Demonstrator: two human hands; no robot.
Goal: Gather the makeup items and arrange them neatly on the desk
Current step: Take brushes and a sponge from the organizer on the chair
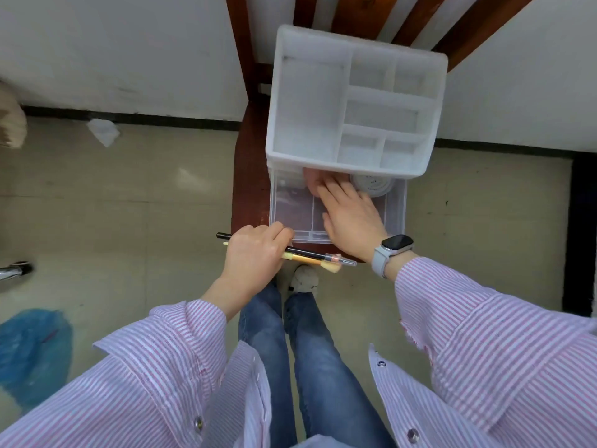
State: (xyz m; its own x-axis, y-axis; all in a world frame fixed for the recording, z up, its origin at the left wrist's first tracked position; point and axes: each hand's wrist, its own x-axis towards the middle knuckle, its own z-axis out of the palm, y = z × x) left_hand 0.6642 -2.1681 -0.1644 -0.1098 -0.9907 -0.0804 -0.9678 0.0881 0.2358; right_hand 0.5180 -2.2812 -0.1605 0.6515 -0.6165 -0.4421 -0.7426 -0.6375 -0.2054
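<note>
1. Translucent white plastic organizer (307, 101) sits upper centre of frame on a dark red wooden chair (248, 176); top tray split into open compartments, nothing visible in them.
2. Clear drawer (395, 215) at its base is pulled out toward me, centre of frame. Dividers visible through the bottom.
3. My right hand (350, 218) is inside the drawer, palm down, fingers extended and reaching back under the organizer body. Fingertips are hidden by the tray's front edge, so I can't tell whether they have hold of anything.
4. Round white jar (374, 185) lies at the drawer's back right, just beside my right hand, half under the organizer.
5. My left hand (255, 253) is at the drawer's front left corner, fingers curled round two items held crosswise: a black pencil with clear cap (318, 254) and a makeup brush with pale handle and tan bristles (323, 263). Both stick out either side of the fist, brush tip pointing right, below my right wrist.
6. Grey smartwatch (392, 252) on right wrist; pink-striped sleeves (484, 334) on both arms.
7. Blue plastic bag (32, 354) on the floor, lower left of frame; crumpled white paper (103, 130) upper left by the wall.
</note>
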